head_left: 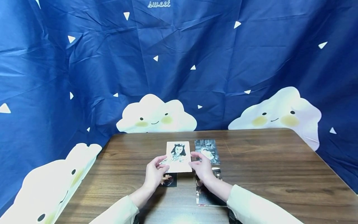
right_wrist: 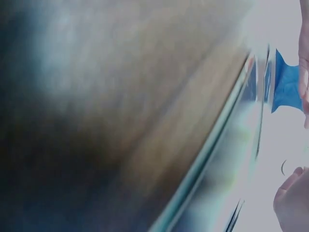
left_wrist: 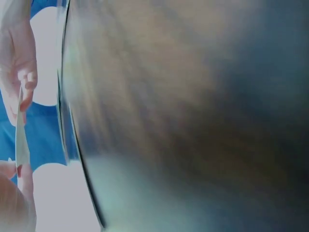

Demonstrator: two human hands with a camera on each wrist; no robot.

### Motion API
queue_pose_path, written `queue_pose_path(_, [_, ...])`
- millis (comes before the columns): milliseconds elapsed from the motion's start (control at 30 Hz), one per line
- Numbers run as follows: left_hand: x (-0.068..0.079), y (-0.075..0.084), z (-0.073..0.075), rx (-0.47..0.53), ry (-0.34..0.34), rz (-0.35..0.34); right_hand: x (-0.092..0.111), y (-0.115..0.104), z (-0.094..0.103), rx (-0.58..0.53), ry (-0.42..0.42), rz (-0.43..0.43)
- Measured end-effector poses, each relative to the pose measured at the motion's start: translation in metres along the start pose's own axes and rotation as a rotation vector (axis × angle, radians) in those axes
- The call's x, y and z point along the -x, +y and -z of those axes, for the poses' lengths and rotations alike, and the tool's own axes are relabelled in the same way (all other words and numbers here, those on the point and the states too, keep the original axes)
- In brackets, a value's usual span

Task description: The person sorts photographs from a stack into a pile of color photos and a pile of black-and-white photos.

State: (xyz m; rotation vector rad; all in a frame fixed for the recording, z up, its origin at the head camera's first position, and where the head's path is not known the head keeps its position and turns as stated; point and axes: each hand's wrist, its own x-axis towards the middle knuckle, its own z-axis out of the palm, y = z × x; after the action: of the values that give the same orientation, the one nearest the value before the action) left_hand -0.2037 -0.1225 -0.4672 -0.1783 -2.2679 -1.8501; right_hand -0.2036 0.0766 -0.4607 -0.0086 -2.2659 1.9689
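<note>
Both hands hold up a white photo card [head_left: 179,165], printed with a black-and-white portrait of a dark-haired person and some handwriting. My left hand [head_left: 153,175] pinches its left edge between thumb and fingers. On the opposite edge, my right hand [head_left: 204,169] grips with thumb and fingertips. Seen edge-on in the left wrist view, the card [left_wrist: 21,145] spans the gap between the hands. Behind and below it, a dark photo [head_left: 169,181] lies partly hidden.
To the right lie a grey-blue photo [head_left: 209,149] and, nearer, a dark photo [head_left: 208,199] partly covered by the right forearm. The brown wood-grain table [head_left: 265,174] stretches to both sides. A blue curtain [head_left: 179,46] with smiling clouds hangs behind it.
</note>
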Motion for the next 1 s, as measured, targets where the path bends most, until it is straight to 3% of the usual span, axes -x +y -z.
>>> queue_pose_path(333, [-0.018,0.016,-0.035,0.001,-0.009,-0.014,-0.019,0.001,0.031,0.028,0.078,0.017])
queue_pose_path(600, [-0.032,0.016,-0.068,-0.013,-0.023,-0.013,-0.03,0.001,0.059,0.031,0.106,0.031])
queue_pose_path(1000, [-0.048,0.015,-0.105,-0.102,-0.057,0.004,-0.047,0.012,0.091,0.257,0.152,0.051])
